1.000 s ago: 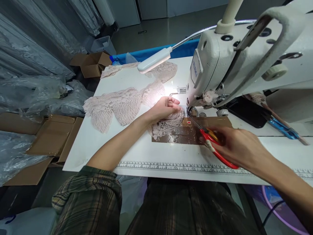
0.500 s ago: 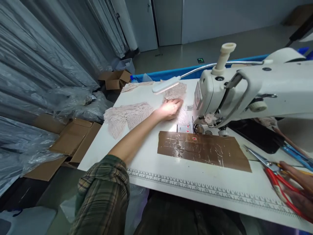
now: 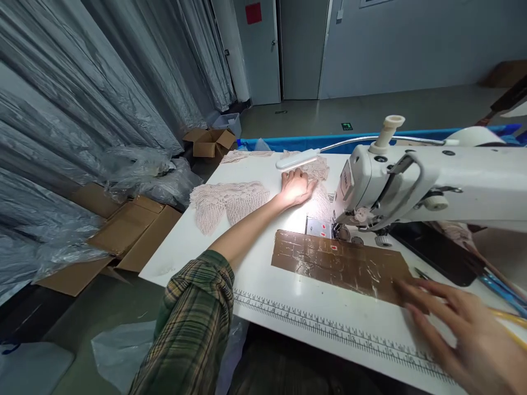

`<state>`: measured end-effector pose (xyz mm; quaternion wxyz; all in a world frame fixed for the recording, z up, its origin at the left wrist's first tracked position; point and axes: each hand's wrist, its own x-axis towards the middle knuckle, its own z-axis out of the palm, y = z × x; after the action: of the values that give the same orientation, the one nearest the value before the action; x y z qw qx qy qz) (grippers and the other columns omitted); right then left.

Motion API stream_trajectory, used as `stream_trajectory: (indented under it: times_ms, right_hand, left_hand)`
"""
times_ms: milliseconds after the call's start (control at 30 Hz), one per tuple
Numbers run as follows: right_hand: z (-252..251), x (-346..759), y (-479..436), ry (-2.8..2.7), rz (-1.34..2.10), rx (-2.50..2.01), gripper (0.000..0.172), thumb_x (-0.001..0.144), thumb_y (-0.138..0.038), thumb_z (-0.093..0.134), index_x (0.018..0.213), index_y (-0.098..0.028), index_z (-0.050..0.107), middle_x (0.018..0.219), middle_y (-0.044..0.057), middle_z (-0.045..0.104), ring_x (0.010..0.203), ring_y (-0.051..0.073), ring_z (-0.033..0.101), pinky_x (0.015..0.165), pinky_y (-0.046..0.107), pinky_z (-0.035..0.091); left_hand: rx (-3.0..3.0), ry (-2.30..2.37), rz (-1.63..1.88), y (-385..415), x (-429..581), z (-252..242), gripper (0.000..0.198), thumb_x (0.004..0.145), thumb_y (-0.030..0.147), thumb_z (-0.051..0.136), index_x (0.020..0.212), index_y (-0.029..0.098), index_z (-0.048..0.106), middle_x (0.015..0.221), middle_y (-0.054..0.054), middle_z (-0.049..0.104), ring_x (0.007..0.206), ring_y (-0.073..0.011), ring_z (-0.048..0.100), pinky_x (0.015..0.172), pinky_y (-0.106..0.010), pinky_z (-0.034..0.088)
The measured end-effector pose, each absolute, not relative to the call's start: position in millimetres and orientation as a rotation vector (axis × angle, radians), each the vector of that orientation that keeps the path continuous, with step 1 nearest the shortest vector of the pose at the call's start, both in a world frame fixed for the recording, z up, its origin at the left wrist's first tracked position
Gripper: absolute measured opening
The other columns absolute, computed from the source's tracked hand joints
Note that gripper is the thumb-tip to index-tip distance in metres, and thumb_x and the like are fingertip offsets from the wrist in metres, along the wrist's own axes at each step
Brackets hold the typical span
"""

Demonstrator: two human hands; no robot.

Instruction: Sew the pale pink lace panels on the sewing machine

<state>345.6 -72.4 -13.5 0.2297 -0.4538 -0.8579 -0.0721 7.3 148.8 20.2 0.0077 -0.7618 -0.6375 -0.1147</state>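
My left hand (image 3: pixel 297 187) lies palm down, fingers together, on a piece of pale pink lace (image 3: pixel 319 200) under the small white lamp (image 3: pixel 297 159), just left of the sewing machine's head (image 3: pixel 370 186). My right hand (image 3: pixel 461 329) hovers over the table's front right with its fingers spread and nothing in it, its fingertips over the right end of the brown taped patch (image 3: pixel 341 263). No scissors show in this view. A second lace piece (image 3: pixel 228 200) with a fringe lies on the white table (image 3: pixel 197 247) to the left of my left hand.
The white sewing machine (image 3: pixel 453 181) fills the right side. A printed ruler (image 3: pixel 329 326) runs along the table's front edge. More lace (image 3: pixel 242 156) lies at the far edge. Cardboard boxes (image 3: pixel 132 230) and plastic-wrapped rolls (image 3: pixel 74 137) stand to the left. A black tray (image 3: pixel 436 249) sits behind the machine.
My left hand slid the lace away from the needle toward the far side of the table. My right hand let go of the red-handled scissors and now spreads empty. The view tilted up.
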Motion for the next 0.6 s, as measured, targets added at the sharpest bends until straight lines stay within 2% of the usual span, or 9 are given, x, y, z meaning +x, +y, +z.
stream_trajectory:
  times_ms: [133,367,500,600]
  right_hand:
    - [-22,312,-65,-2.347,-0.045,-1.196,0.036,0.097,-0.039,0.052,0.124,-0.02,0.066,0.127,0.013,0.061,0.109,0.027,0.062,0.087,0.043,0.054]
    - [-40,308,-45,-2.206,0.072,-1.251,0.022,0.097,-0.032,0.054,0.112,-0.021,0.065,0.11,0.009,0.063,0.101,0.024,0.059,0.088,0.043,0.049]
    - [-38,308,-43,-2.168,0.141,-1.246,0.018,0.096,-0.03,0.054,0.11,-0.024,0.064,0.109,0.007,0.061,0.102,0.021,0.059,0.088,0.04,0.049]
    - [-36,307,-43,-2.136,0.167,-1.252,0.016,0.096,-0.029,0.054,0.109,-0.025,0.064,0.108,0.006,0.061,0.101,0.02,0.059,0.087,0.038,0.049]
  left_hand:
    - [-2.406,-2.033,-0.389,170,3,13,0.053,0.107,0.045,0.026,0.135,0.012,0.057,0.147,-0.019,0.05,0.137,-0.0354,0.045,0.113,-0.05,0.035]
    - [-2.687,-1.874,-0.374,208,2,5,0.056,0.105,0.049,0.028,0.151,0.022,0.045,0.162,-0.004,0.041,0.149,-0.024,0.038,0.124,-0.037,0.027]
    - [-2.811,-1.8,-0.409,221,6,2,0.06,0.104,0.049,0.032,0.155,0.018,0.041,0.166,-0.005,0.033,0.155,-0.0268,0.029,0.128,-0.04,0.02]
    - [-2.805,-1.784,-0.453,221,9,1,0.068,0.101,0.051,0.039,0.158,0.015,0.033,0.169,-0.008,0.024,0.157,-0.0305,0.023,0.129,-0.044,0.02]
